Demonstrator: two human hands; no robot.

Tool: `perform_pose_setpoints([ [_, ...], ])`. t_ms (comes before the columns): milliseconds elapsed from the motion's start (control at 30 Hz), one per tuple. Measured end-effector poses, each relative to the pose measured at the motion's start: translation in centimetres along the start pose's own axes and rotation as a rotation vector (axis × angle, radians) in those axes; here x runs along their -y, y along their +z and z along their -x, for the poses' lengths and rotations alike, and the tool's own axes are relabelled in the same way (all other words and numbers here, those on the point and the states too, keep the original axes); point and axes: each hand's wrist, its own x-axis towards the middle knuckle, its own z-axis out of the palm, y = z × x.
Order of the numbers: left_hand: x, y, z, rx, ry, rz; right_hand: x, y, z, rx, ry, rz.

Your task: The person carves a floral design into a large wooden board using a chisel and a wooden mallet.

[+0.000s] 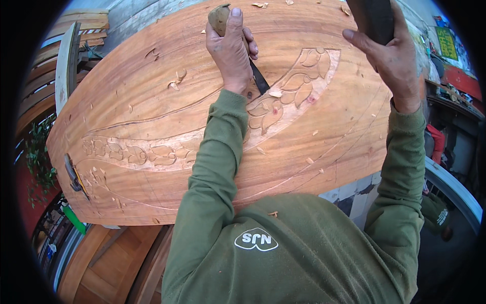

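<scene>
My left hand (pixel 230 53) is closed round the wooden handle of a chisel (pixel 259 78), thumb up near its top. The dark blade slants down to the right, its tip at the carved band (pixel 268 115) on a large wooden panel (pixel 304 169). Leaf shapes stand out along that band, which curves from the left end to the upper right. Raised to the right of the chisel, my right hand (pixel 397 68) grips a dark, thick block-like striking tool (pixel 373 23). Its upper part is cut off by the picture's edge. A pale wood chip (pixel 275 93) lies beside the blade tip.
Thin curled shavings (pixel 177 80) are scattered over the panel. Small tools with a yellow pencil-like stick (pixel 78 180) lie at its left end. Stacked boards (pixel 66 61) stand at the far left, wooden panels (pixel 109 263) at the lower left. Another person (pixel 436 213) is at the right.
</scene>
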Motion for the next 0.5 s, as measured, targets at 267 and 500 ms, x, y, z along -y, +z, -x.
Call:
perform_pose_setpoints([
  [267,0.5,1.1,0.1,0.076,0.036,-0.036,3.2,2.7,-8.6,-0.269,-0.047,-0.223],
  [500,0.2,0.5,0.1,0.029,-0.031,-0.041,1.7,3.9,-13.5,0.833,-0.009,0.8],
])
